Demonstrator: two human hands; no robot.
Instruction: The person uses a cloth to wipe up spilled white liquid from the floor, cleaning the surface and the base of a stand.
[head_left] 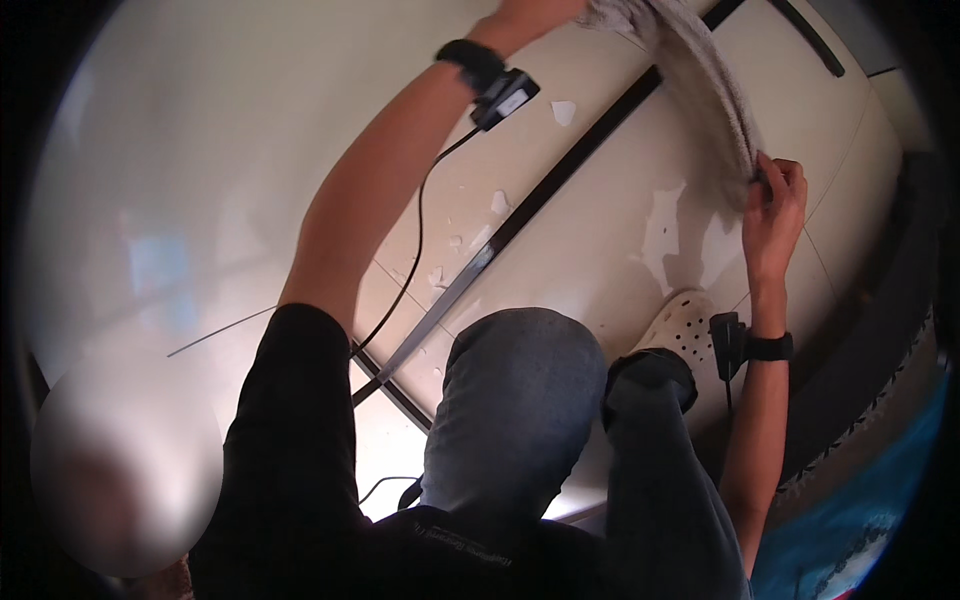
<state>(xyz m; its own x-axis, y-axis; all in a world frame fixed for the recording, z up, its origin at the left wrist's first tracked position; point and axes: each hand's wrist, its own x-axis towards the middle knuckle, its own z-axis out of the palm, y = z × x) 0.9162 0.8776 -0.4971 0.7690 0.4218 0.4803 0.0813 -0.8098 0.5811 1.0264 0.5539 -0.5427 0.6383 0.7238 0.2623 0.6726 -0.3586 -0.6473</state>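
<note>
Grey cloth (703,85) spans from left hand (527,20) to right fingers (794,180).

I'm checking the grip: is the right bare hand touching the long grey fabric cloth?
Touching: the head view shows the right bare hand pinching the lower end of the long grey fabric cloth.

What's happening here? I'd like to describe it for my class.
A person in jeans handles a grey towel above a pale floor. The right hand grips its edge; the left hand is at the towel's other visible end, partly cut off by the picture's top edge. Pale irregular patches show beside a dark strip; whether they are wet or solid is unclear.
</note>
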